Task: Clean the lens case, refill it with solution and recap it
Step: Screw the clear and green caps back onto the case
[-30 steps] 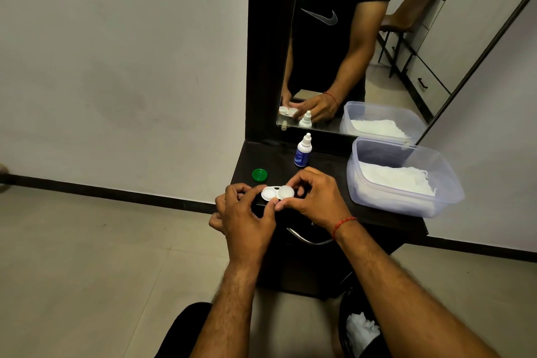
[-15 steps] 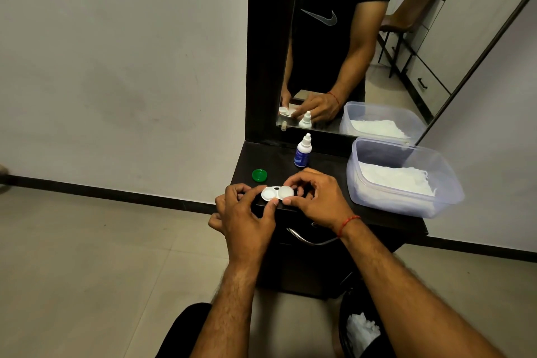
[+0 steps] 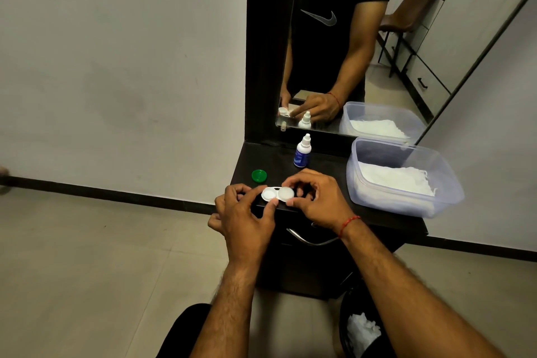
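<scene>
Lens case (image 3: 277, 193): over the cabinet top (image 3: 377, 216) front edge. Left hand (image 3: 244, 212) pinches the open-well end; right hand (image 3: 319, 200) grips the white lid. I judge uncapping under way. Next, I twist it off beside the green cap (image 3: 259, 175).

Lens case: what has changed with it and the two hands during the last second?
Almost nothing. The right hand shifted its fingers slightly on its end of the lens case; the left hand keeps pinching the other end. The green cap, solution bottle and plastic container stayed put.
</scene>
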